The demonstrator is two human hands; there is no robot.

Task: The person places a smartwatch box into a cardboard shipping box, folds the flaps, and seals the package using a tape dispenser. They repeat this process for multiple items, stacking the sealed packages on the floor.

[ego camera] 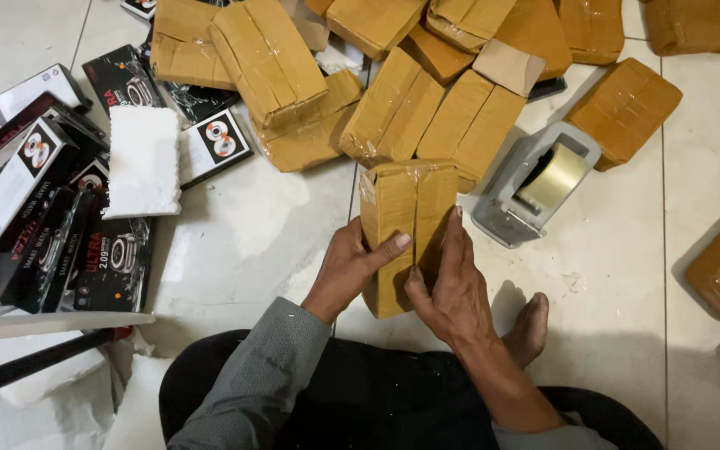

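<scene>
Hands front and centre in the head view: the left hand (350,268) grips the near left edge of a brown taped parcel (402,218), thumb laid across its face, while the right hand (452,287) presses flat against the parcel's right side, fingers stretched up along it. So both hands are grasping that one parcel, which stands tilted on the white tiled floor (610,275) just in front of the seated person's lap. Just beside it on the right sits a grey tape dispenser (535,185) with a roll of clear tape in it. Behind, a heap of similar wrapped parcels (393,92) spreads across the floor. Off to the left lie black product boxes (85,250) and a white foam slab (143,162). A bare foot (528,327) pokes out near the right wrist.
</scene>
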